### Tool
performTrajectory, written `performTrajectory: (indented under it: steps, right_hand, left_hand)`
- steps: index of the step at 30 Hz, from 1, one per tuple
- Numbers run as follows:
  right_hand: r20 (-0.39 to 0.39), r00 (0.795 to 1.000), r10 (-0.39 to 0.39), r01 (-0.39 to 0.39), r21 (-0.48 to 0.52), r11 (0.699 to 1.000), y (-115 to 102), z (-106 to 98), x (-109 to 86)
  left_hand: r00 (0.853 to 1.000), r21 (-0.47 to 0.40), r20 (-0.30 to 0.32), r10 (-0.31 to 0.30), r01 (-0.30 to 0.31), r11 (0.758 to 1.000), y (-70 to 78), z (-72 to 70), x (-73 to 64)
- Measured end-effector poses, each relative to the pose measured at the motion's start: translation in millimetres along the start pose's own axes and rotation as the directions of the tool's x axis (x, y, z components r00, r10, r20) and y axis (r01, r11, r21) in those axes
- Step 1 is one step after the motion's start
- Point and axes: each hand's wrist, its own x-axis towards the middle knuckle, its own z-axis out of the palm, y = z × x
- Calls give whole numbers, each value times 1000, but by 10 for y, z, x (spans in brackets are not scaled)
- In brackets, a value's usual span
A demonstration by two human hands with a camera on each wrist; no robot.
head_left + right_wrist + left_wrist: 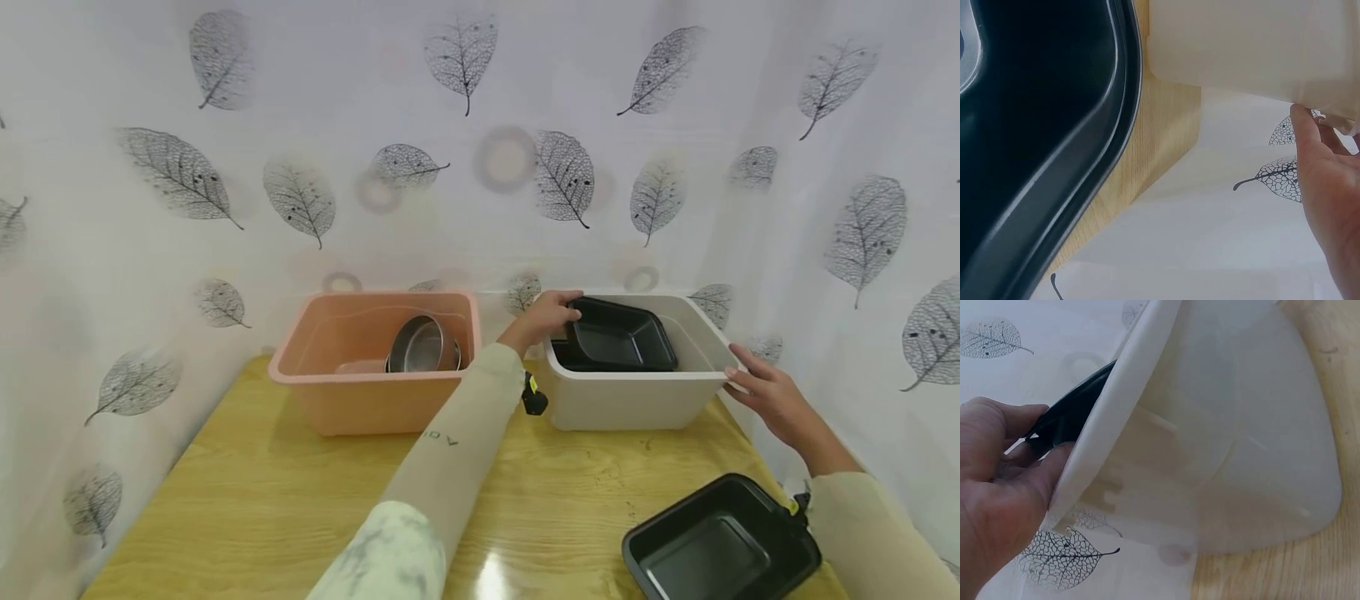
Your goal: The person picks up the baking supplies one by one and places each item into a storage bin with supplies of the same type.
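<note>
My left hand (542, 319) pinches the left edge of a black baking pan (626, 337), thumb and fingers on its rim in the left wrist view too. That pan sits tilted inside the white plastic bin (622, 404), over another dark pan (573, 358) mostly hidden beneath it. At the bin's right end, my right hand (776, 400) grips the rim, with some fingers hidden behind the plastic in the right wrist view. A second black baking pan (720, 542) lies on the table below my right forearm, and fills the left of the right wrist view.
To the left stands an orange plastic bin (367, 408) with metal bowls (420, 346) at its right side. Both bins rest near the back edge of the wood-patterned table (300, 508). Behind them hangs a white leaf-print curtain (450, 233).
</note>
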Motion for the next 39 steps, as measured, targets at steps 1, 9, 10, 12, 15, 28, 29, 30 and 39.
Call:
performTrajectory:
  steps: [1,9,10,12,15,28,29,30,39]
  right_hand:
    - [2,1000,2,-2,4,1000,4,3,4]
    - [1,1000,7,-7,-57,998,7,-13,-1]
    - [1,1000,9,-9,-69,998,2,-17,1]
    - [-2,1000,11,-11,-89,996,-7,-19,3]
    - [1,1000,9,-9,-61,998,-8,-17,2]
    - [8,1000,27,-27,3,1000,-19,27,-5]
    - [7,1000,26,-26,10,1000,-21,29,-1]
    - [8,1000,25,-25,22,999,-23,31,1]
    - [-6,999,32,-32,30,999,-13,23,-13]
  left_hand:
    - [1000,14,3,-3,3,1000,8,13,5]
    - [1000,156,-18,-6,9,988,39,99,42]
    - [1000,155,-29,-10,14,988,39,102,40]
    - [999,143,-42,-14,20,990,40,107,35]
    - [997,177,-78,-12,26,984,46,112,22]
    - [987,39,-159,7,0,999,62,96,-19]
    - [987,16,-157,12,-10,1000,62,92,-18]
    - [988,1,-151,24,-25,1000,61,88,-17]
    - [995,-116,-87,54,-64,991,24,59,-89]
